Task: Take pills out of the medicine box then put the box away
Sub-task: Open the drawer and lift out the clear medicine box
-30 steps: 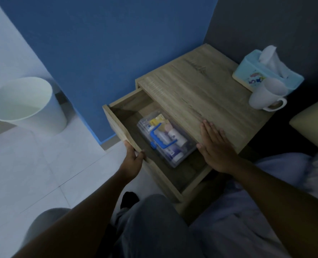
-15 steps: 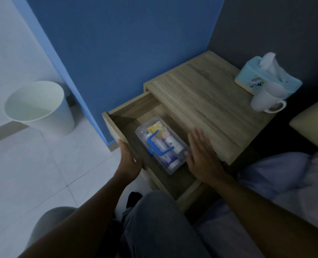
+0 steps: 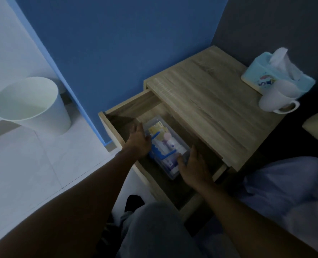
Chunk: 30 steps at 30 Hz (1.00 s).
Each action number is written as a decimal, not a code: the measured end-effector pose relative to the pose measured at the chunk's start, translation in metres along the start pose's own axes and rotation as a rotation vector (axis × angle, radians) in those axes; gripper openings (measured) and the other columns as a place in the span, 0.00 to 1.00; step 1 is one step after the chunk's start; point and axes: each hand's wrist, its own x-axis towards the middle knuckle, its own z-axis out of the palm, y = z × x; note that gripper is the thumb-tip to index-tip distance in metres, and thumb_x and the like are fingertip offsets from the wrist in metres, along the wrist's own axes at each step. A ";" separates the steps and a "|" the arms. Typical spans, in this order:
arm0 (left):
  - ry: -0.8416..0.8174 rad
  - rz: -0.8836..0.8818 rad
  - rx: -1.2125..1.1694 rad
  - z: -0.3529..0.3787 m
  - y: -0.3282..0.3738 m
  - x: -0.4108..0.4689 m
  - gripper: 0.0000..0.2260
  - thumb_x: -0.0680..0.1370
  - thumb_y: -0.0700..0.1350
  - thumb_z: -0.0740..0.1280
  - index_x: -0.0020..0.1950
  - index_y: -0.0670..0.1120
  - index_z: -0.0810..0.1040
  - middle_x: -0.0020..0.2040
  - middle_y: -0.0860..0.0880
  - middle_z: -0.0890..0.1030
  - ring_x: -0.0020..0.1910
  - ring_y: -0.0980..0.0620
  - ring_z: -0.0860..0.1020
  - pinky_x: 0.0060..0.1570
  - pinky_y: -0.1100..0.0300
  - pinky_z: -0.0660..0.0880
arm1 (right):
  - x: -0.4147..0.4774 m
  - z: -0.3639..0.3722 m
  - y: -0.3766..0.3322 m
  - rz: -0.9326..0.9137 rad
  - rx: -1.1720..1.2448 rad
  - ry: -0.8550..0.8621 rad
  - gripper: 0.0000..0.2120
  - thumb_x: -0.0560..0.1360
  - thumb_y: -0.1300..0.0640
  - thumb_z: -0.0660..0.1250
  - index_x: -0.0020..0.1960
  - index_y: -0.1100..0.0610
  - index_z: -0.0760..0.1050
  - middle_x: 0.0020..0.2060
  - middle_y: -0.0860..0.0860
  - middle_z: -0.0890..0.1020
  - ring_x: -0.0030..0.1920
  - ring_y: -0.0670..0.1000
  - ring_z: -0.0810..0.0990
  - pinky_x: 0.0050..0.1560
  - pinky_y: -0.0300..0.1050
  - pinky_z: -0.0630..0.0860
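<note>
A clear plastic medicine box (image 3: 162,141) with a blue handle lies in the open wooden drawer (image 3: 134,105) of the bedside table. Small bottles and packets show through its lid. My left hand (image 3: 138,141) is against the box's left side, thumb over the lid edge. From the near right end, my right hand (image 3: 192,165) clasps it, thumb on the lid and fingers down the side. The box rests on the drawer bottom.
The bedside table top (image 3: 206,108) carries a blue tissue box (image 3: 277,75) and a white mug (image 3: 277,98) at its far right. A white waste bin (image 3: 31,105) stands on the tiled floor to the left. My knee and light bedding fill the foreground.
My left hand left the drawer front and went into the drawer to the box's left side. My right hand came off the table top and down onto the box's near right end.
</note>
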 end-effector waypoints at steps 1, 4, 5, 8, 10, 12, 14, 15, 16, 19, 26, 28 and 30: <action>-0.002 -0.044 -0.029 0.001 0.002 0.005 0.27 0.80 0.48 0.63 0.77 0.47 0.58 0.76 0.41 0.62 0.72 0.41 0.66 0.66 0.43 0.72 | 0.002 0.000 -0.002 0.040 0.021 0.017 0.38 0.77 0.33 0.56 0.79 0.48 0.47 0.75 0.56 0.63 0.70 0.58 0.70 0.60 0.56 0.73; 0.002 -0.130 -0.107 0.003 0.006 0.014 0.25 0.80 0.48 0.63 0.75 0.45 0.62 0.72 0.40 0.66 0.68 0.41 0.71 0.61 0.45 0.75 | 0.007 0.000 -0.007 0.139 0.092 0.015 0.33 0.78 0.35 0.56 0.77 0.50 0.55 0.70 0.57 0.68 0.61 0.55 0.75 0.45 0.46 0.73; 0.010 -0.144 -0.144 0.003 0.006 0.015 0.24 0.80 0.47 0.64 0.74 0.45 0.63 0.71 0.40 0.68 0.67 0.42 0.72 0.62 0.45 0.75 | 0.007 0.000 -0.009 0.161 0.119 0.006 0.31 0.78 0.35 0.56 0.75 0.50 0.58 0.68 0.57 0.70 0.57 0.53 0.76 0.40 0.43 0.70; 0.040 -0.163 -0.209 0.002 0.005 0.014 0.21 0.79 0.46 0.66 0.70 0.45 0.68 0.66 0.42 0.73 0.64 0.44 0.74 0.60 0.45 0.76 | 0.005 -0.004 -0.014 0.183 0.234 0.004 0.25 0.79 0.37 0.58 0.70 0.51 0.65 0.62 0.55 0.75 0.49 0.48 0.77 0.34 0.39 0.69; 0.057 -0.180 -0.217 -0.002 0.005 0.010 0.20 0.78 0.46 0.67 0.68 0.45 0.69 0.62 0.43 0.75 0.60 0.46 0.77 0.54 0.50 0.78 | 0.001 -0.012 -0.017 0.179 0.300 -0.006 0.25 0.79 0.39 0.59 0.71 0.51 0.66 0.61 0.55 0.76 0.52 0.50 0.78 0.39 0.41 0.73; 0.086 -0.190 -0.250 -0.008 0.008 0.003 0.18 0.78 0.46 0.68 0.66 0.46 0.71 0.59 0.45 0.77 0.51 0.52 0.78 0.42 0.58 0.76 | -0.004 -0.020 -0.020 0.199 0.415 -0.049 0.26 0.78 0.41 0.63 0.72 0.51 0.66 0.61 0.54 0.77 0.54 0.52 0.80 0.49 0.49 0.81; 0.111 -0.175 -0.271 -0.019 0.014 -0.002 0.17 0.77 0.46 0.68 0.65 0.47 0.71 0.56 0.47 0.78 0.43 0.57 0.76 0.36 0.63 0.72 | -0.011 -0.031 -0.025 0.241 0.577 -0.084 0.27 0.76 0.43 0.68 0.71 0.51 0.68 0.59 0.54 0.78 0.52 0.53 0.82 0.50 0.53 0.83; 0.124 -0.163 -0.266 -0.025 0.017 -0.003 0.16 0.77 0.47 0.68 0.64 0.47 0.72 0.54 0.48 0.78 0.42 0.58 0.76 0.35 0.63 0.71 | -0.014 -0.037 -0.029 0.255 0.638 -0.093 0.27 0.75 0.43 0.69 0.70 0.51 0.68 0.58 0.54 0.79 0.50 0.52 0.83 0.48 0.52 0.84; 0.138 -0.158 -0.258 -0.032 0.022 -0.005 0.15 0.77 0.47 0.69 0.63 0.47 0.73 0.53 0.49 0.79 0.41 0.58 0.76 0.34 0.63 0.72 | -0.017 -0.042 -0.032 0.261 0.684 -0.100 0.27 0.74 0.44 0.70 0.69 0.51 0.69 0.57 0.54 0.80 0.47 0.52 0.84 0.45 0.51 0.85; 0.190 -0.124 -0.200 -0.058 0.045 -0.015 0.14 0.76 0.50 0.70 0.60 0.47 0.75 0.51 0.48 0.81 0.42 0.55 0.78 0.35 0.62 0.74 | -0.023 -0.066 -0.041 0.225 0.794 -0.143 0.25 0.71 0.44 0.73 0.64 0.51 0.73 0.52 0.53 0.84 0.42 0.52 0.87 0.39 0.49 0.85; 0.249 -0.005 -0.326 -0.107 0.112 -0.021 0.15 0.73 0.53 0.74 0.54 0.47 0.78 0.48 0.49 0.79 0.49 0.40 0.83 0.51 0.42 0.81 | -0.003 -0.147 -0.073 0.063 0.884 -0.007 0.25 0.64 0.38 0.76 0.51 0.54 0.79 0.35 0.55 0.87 0.28 0.52 0.85 0.25 0.40 0.77; 0.247 0.010 -0.384 -0.106 0.128 -0.011 0.21 0.73 0.53 0.74 0.59 0.42 0.78 0.53 0.43 0.80 0.46 0.41 0.83 0.48 0.45 0.82 | 0.012 -0.171 -0.079 0.016 0.835 0.081 0.26 0.61 0.34 0.74 0.48 0.53 0.80 0.32 0.53 0.86 0.25 0.51 0.84 0.23 0.39 0.75; 0.236 0.043 -0.426 -0.097 0.141 0.002 0.23 0.74 0.52 0.74 0.60 0.37 0.78 0.53 0.41 0.81 0.44 0.44 0.82 0.48 0.44 0.82 | 0.031 -0.191 -0.079 -0.024 0.760 0.142 0.24 0.63 0.34 0.72 0.46 0.52 0.80 0.30 0.51 0.86 0.25 0.49 0.84 0.23 0.38 0.75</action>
